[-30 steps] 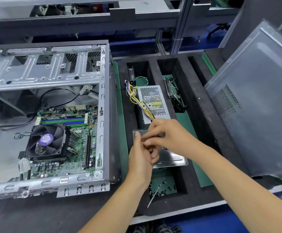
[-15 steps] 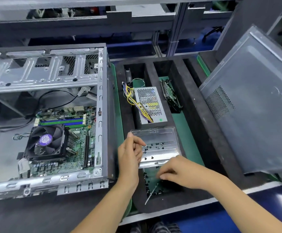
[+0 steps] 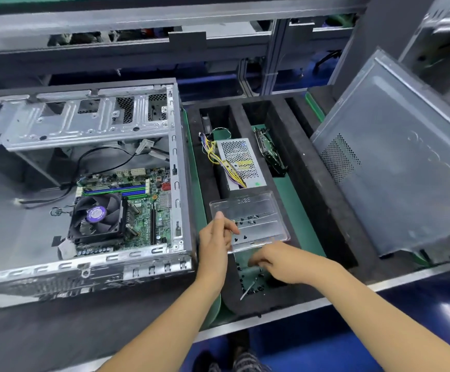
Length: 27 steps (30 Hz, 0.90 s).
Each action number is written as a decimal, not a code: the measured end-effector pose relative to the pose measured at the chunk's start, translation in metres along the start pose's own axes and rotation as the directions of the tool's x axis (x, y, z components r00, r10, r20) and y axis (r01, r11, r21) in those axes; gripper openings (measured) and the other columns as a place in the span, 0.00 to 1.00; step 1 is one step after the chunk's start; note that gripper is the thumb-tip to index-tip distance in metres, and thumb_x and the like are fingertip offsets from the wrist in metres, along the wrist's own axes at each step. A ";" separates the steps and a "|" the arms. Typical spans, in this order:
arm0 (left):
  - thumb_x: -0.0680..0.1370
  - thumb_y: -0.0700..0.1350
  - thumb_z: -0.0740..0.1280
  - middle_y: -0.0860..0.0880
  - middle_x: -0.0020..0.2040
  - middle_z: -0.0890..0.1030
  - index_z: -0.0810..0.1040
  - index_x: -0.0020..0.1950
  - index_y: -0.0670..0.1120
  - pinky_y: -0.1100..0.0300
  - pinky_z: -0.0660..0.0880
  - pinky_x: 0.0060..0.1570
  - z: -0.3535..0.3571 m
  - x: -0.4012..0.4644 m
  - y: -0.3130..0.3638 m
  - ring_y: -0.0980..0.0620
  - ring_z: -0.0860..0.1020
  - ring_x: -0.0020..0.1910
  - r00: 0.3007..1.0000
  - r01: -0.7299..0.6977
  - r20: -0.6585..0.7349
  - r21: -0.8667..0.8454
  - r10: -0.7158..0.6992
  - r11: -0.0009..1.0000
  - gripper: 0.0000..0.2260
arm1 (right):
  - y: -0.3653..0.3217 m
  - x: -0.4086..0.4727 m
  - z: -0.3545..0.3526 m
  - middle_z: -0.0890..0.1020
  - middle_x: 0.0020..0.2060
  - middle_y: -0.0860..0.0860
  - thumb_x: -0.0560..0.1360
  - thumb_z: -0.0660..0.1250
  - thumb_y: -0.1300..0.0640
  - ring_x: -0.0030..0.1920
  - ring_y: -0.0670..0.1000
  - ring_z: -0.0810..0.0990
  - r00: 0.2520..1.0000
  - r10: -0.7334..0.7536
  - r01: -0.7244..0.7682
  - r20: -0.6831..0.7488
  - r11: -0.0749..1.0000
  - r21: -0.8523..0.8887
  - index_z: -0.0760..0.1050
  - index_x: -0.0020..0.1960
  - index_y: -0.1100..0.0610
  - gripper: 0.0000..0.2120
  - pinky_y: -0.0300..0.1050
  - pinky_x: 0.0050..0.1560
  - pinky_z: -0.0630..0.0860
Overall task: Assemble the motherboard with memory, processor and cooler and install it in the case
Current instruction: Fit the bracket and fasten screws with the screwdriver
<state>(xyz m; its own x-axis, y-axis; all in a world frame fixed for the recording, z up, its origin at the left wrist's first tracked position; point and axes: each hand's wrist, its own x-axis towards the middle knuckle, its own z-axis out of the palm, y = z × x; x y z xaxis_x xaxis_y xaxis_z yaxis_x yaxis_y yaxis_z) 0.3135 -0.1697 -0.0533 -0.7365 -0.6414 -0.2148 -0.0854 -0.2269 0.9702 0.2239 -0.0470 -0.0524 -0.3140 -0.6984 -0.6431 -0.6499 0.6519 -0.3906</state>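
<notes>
The open metal case lies on its side at the left. Inside it sits the green motherboard with the black cooler fan and the memory sticks fitted. A clear plastic box holding small black screws rests in the foam tray. My left hand hovers at the box's left edge with its thumb up and fingers curled; what it holds is hidden. My right hand reaches down just below the box, its fingertips pinched together over loose black screws.
The black foam tray also holds a perforated power supply with coloured wires and a dark card standing on edge. A grey side panel leans at the right. A thin metal pin lies among the loose screws.
My right hand left my left hand, dropped below the clear box and now pinches among the loose screws. My left hand has stayed at the box's left edge.
</notes>
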 end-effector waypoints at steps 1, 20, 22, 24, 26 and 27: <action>0.84 0.48 0.53 0.52 0.25 0.60 0.74 0.34 0.41 0.68 0.59 0.25 0.000 0.000 -0.002 0.58 0.59 0.24 1.000 -0.018 -0.006 0.013 0.018 1.000 0.22 | -0.002 0.006 0.007 0.76 0.61 0.57 0.79 0.54 0.66 0.56 0.58 0.77 0.997 0.033 -0.027 0.069 0.997 -0.073 0.72 0.67 0.56 0.19 0.55 0.57 0.74; 0.84 0.46 0.53 0.47 0.26 0.60 0.74 0.33 0.40 0.67 0.59 0.26 0.001 0.002 -0.011 0.57 0.59 0.24 0.994 -0.093 -0.046 0.063 0.096 0.994 0.22 | -0.006 0.049 0.042 0.77 0.58 0.60 0.76 0.64 0.64 0.56 0.59 0.76 0.980 -0.002 -0.004 0.197 1.000 0.031 0.70 0.62 0.63 0.15 0.52 0.58 0.74; 0.84 0.46 0.53 0.48 0.26 0.60 0.74 0.33 0.41 0.68 0.58 0.26 0.001 0.002 -0.011 0.57 0.58 0.24 0.994 -0.092 -0.053 0.062 0.096 0.994 0.22 | -0.007 0.048 0.041 0.79 0.56 0.60 0.76 0.61 0.66 0.55 0.59 0.77 0.982 0.031 -0.044 0.186 0.997 0.067 0.73 0.60 0.64 0.13 0.51 0.56 0.75; 0.84 0.46 0.53 0.48 0.26 0.59 0.73 0.33 0.41 0.68 0.59 0.26 0.002 0.003 -0.011 0.57 0.58 0.24 0.994 -0.088 -0.058 0.059 0.091 0.994 0.22 | -0.009 0.048 0.040 0.79 0.55 0.60 0.76 0.61 0.66 0.51 0.57 0.77 0.978 0.053 -0.073 0.204 0.993 0.090 0.74 0.58 0.65 0.11 0.48 0.50 0.75; 0.84 0.46 0.53 0.49 0.26 0.59 0.73 0.33 0.41 0.68 0.59 0.26 0.001 0.003 -0.012 0.57 0.58 0.24 0.994 -0.084 -0.061 0.056 0.087 0.995 0.22 | -0.014 0.049 0.040 0.78 0.51 0.61 0.77 0.61 0.64 0.45 0.54 0.74 0.966 0.067 -0.080 0.250 0.996 0.044 0.73 0.56 0.65 0.09 0.45 0.42 0.70; 0.84 0.46 0.53 0.49 0.26 0.59 0.73 0.32 0.42 0.67 0.58 0.26 0.001 0.004 -0.012 0.56 0.58 0.24 0.994 -0.083 -0.063 0.057 0.086 0.995 0.22 | -0.016 0.050 0.040 0.77 0.48 0.60 0.77 0.60 0.64 0.43 0.54 0.72 0.961 0.072 -0.081 0.269 0.997 0.020 0.73 0.56 0.65 0.09 0.44 0.40 0.68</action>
<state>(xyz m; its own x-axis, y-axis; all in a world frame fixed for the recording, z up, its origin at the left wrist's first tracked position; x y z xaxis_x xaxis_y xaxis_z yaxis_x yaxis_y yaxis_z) 0.3108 -0.1686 -0.0652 -0.6977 -0.7031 -0.1371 -0.0625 -0.1309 0.9894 0.2468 -0.0806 -0.1044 -0.1629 -0.5443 -0.8229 -0.6084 0.7120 -0.3505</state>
